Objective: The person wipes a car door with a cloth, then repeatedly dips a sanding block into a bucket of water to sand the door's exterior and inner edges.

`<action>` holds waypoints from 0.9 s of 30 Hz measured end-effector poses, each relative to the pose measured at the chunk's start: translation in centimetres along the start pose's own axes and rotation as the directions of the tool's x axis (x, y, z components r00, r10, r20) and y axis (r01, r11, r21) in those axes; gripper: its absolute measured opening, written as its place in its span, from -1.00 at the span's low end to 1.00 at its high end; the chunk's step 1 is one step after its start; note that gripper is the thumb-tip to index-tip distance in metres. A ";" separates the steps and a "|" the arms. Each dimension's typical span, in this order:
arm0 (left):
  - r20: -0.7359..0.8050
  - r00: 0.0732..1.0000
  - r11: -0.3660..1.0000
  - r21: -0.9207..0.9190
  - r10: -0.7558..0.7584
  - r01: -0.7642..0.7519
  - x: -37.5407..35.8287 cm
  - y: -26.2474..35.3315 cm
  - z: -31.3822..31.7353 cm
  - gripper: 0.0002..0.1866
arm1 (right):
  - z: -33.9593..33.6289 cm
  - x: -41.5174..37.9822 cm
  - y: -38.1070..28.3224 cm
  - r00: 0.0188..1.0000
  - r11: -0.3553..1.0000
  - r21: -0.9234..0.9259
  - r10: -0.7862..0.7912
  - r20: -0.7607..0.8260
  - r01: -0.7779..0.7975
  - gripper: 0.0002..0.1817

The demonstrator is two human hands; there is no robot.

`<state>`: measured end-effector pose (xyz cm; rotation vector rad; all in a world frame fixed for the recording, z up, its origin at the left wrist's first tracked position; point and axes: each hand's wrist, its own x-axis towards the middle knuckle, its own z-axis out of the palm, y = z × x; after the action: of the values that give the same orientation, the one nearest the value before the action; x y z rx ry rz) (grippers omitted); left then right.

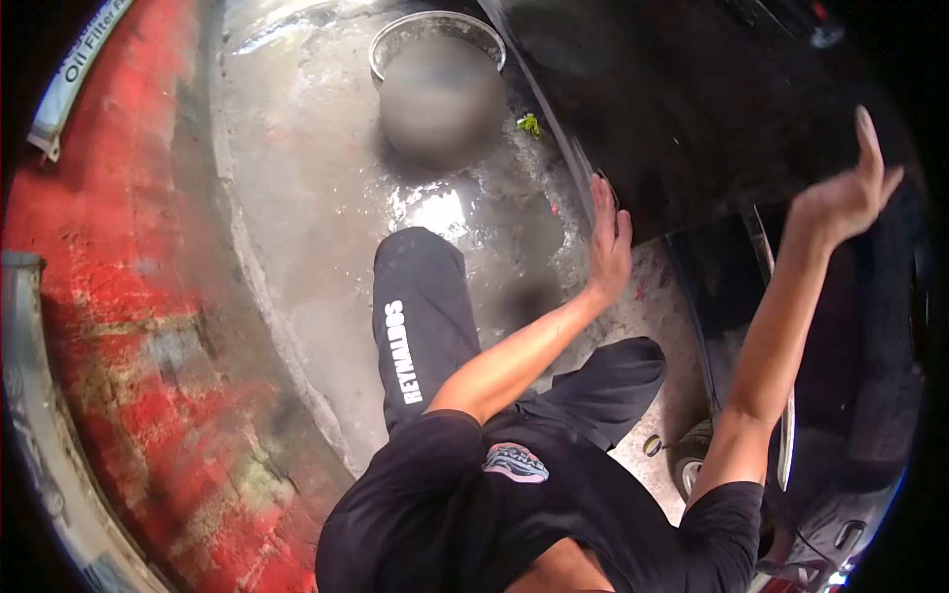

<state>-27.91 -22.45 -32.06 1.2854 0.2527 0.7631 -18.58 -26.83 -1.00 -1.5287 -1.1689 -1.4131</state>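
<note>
My left hand [610, 237] is stretched forward with flat, open fingers, touching the lower edge of a black car body [692, 109]. My right hand [845, 188] is raised higher against the same dark car panel, fingers apart and holding nothing. I wear a black shirt and black trousers with white lettering on the left leg [420, 316].
A metal bucket [435, 44] stands on the wet concrete floor [316, 178] ahead. A worn red painted surface [129, 326] curves along the left. A small green scrap [531, 125] lies by the car. A car wheel [692, 465] shows at lower right.
</note>
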 end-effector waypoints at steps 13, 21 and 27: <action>0.050 0.996 0.987 -0.141 -0.077 0.083 6.2 -2.9 -2.4 -0.29 | -4.5 -1.9 1.3 0.986 0.925 -0.344 0.164 -0.019 -0.161 -0.49; -0.048 0.990 0.974 -0.189 -0.134 0.123 23.9 -9.1 -5.3 -0.30 | -2.0 0.0 -1.2 0.855 0.867 -0.074 0.466 -0.226 -0.492 -0.59; 0.101 0.994 0.992 -0.108 -0.048 0.059 6.4 -6.0 -2.1 -0.31 | -4.0 -0.7 -0.8 0.973 0.915 -0.362 0.218 0.072 -0.178 -0.63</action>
<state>-22.19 -17.23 -36.73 1.2030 0.1625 0.6570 -20.58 -30.45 -1.23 -1.9391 -0.8184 -1.4697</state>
